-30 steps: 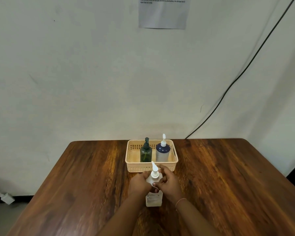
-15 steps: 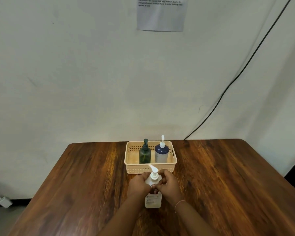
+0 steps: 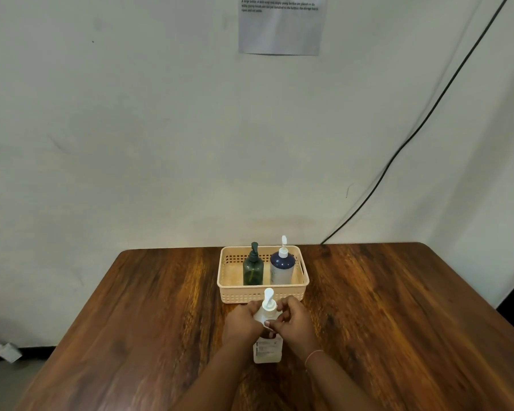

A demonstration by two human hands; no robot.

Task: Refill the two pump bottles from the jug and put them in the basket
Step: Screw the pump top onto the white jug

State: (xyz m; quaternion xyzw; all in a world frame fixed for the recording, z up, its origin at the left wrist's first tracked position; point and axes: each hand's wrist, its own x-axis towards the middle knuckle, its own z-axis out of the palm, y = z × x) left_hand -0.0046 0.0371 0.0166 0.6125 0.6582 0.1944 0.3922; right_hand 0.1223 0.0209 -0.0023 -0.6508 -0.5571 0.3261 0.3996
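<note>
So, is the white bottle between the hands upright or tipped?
Upright: the white bottle stands on the table, pump on top, left hand and right hand gripping its shoulders.

Plain bare room: wooden table [image 3: 398,307] against white wall [image 3: 131,129], printed instruction sheet [image 3: 282,28], loose black cable [image 3: 446,84].

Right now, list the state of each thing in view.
Green bottle, upright in the basket, pump on.
Blue bottle, upright in the basket, pump on.
Basket, on the table.
White bottle, upright on the table, pump on.
Left hand, grips white bottle.
Right hand, grips its neck.
</note>
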